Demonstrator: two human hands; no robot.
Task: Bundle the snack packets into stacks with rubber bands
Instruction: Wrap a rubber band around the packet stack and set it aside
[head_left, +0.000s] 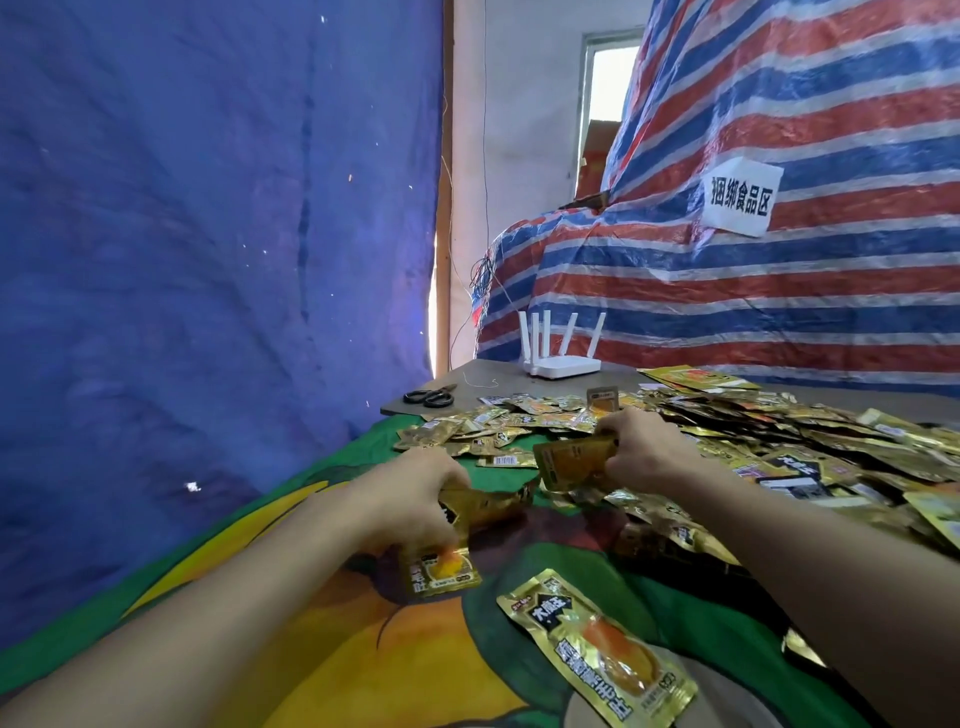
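Early going: left hand (415, 499) has its grip closed on a few gold packets (485, 506), right hand (644, 447) pinches a single packet (569, 462) beside the loose pile (805, 431) on the tabletop (483, 374), no banded stack visible.

Sorting gold snack packets, both sides busy

My left grip (415, 493) clutches a few packets (485, 506) above the green cloth (571, 577). My right grip (641, 447) pinches a single packet (569, 462) beside the heap (805, 431). Scissors (428, 398) and a white router (561, 366) sit on the far bench (493, 374).
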